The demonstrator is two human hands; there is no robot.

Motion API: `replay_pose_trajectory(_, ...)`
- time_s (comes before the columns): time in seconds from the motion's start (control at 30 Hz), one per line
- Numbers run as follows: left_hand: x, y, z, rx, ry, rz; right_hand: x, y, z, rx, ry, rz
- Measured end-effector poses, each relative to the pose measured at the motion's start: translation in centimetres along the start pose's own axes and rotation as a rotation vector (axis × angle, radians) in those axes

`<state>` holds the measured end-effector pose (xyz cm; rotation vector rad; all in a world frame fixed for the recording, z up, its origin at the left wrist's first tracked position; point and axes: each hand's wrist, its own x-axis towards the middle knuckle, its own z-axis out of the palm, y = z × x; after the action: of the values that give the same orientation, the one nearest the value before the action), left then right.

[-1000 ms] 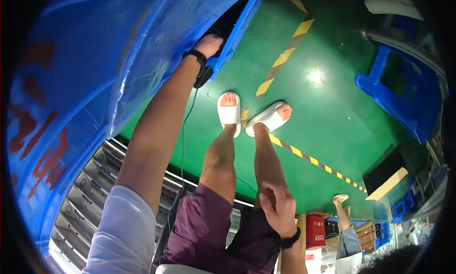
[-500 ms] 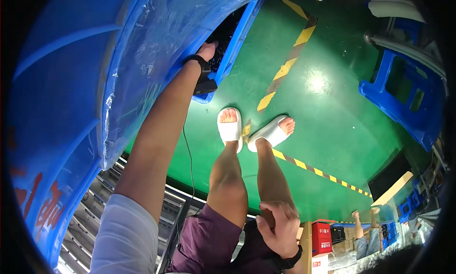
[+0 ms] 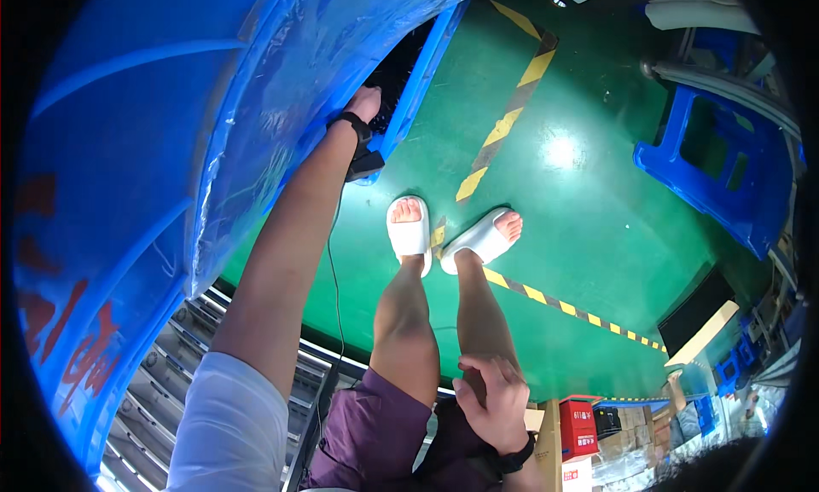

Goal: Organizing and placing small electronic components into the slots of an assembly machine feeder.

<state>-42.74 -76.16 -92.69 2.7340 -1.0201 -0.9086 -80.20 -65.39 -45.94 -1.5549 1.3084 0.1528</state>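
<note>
My left hand [image 3: 367, 103] reaches down into a blue plastic bin [image 3: 420, 81] of small dark bits with pale specks [image 3: 394, 87]. Its fingers look curled in; whatever they might hold is hidden. A black strap with a small black box [image 3: 365, 162] is round that wrist. My right hand [image 3: 496, 398] rests near my knee with nothing in it, thumb apart and fingers loosely bent. It wears a black wristband [image 3: 517, 454].
A large blue container wrapped in clear film [image 3: 247, 151] rises at the left. Yellow-black tape [image 3: 503, 125] marks the green floor [image 3: 589, 211]. At the right stands a blue plastic stool [image 3: 725, 168]. A thin cable [image 3: 335, 279] hangs beside my left leg. Red box [image 3: 578, 428] and cartons are lower right.
My left hand has drawn back slightly toward me within the bin, and its fingers look more curled. The view has shifted a little. My right hand stays by the knee.
</note>
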Motion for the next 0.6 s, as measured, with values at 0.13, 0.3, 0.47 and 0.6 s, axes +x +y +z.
replay_pose_trajectory(0.13,-2.4,-0.1,-8.7,-0.024,0.179,0.004,0.4,-2.5,1.8,0.108,-0.032,0.043)
replay_pose_trajectory(0.3,-9.1,1.6,-13.0,-0.907,-0.315,-0.246,-0.6,-1.7,3.3,0.093,-0.022,0.116)
replay_pose_trajectory(0.47,-15.0,2.1,-18.2,-0.945,-0.338,-0.177,-1.2,-2.1,4.4,0.064,-0.01,0.133)
replay_pose_trajectory(0.6,-18.0,2.5,-20.5,-0.982,-0.271,-0.098,-1.3,-1.7,5.3,0.053,0.013,0.124)
